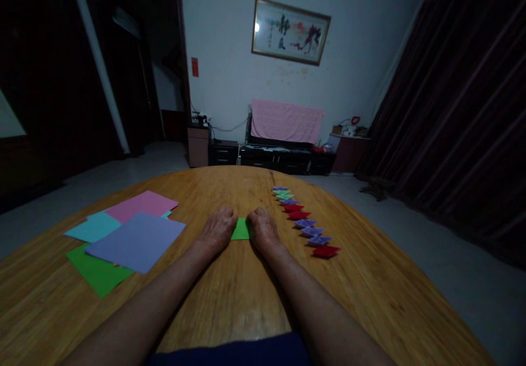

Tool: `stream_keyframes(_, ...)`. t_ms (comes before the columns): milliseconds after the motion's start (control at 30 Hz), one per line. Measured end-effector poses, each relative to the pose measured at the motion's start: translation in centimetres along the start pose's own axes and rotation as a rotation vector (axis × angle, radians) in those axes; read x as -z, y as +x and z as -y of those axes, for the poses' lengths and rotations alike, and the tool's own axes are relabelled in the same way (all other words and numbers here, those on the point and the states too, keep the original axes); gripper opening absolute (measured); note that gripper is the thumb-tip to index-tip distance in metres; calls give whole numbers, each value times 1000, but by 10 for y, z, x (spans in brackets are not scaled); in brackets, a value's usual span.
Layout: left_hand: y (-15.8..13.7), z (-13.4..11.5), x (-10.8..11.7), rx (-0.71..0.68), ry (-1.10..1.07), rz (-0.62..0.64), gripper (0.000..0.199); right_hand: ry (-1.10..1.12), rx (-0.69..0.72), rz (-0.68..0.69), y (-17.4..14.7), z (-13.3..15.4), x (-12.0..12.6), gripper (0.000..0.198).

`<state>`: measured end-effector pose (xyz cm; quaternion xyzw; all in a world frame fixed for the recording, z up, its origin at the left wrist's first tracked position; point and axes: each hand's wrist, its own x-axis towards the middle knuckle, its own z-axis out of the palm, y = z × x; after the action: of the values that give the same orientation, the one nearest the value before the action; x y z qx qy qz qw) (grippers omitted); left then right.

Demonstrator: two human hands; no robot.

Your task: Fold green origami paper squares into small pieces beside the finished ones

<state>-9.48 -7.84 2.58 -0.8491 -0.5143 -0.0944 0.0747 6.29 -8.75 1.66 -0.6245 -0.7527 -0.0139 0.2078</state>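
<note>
A small piece of green paper lies on the round wooden table in front of me, its side edges covered by my hands. My left hand is closed at the paper's left edge, fingers curled. At the right edge my right hand is curled in the same way. Both hands rest low at the tabletop, and their fingertips are mostly hidden. A row of folded paper boats in red, purple and light green runs along the table to the right of my right hand.
Loose paper sheets lie overlapping at the left: purple, pink, light blue and green. The table has a curved far edge. Beyond it stand a low black cabinet and a screen under a pink cloth.
</note>
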Motion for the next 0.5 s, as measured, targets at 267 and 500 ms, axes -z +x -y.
stream_keyframes(267, -5, -7, -5, 79, -58, 9, 29, 35, -10, -9, -6, 4, -1, 23)
stream_keyframes(500, -12, -11, -4, 19, -37, -36, 35, -33, 33, -20, -19, 12, 3, 22)
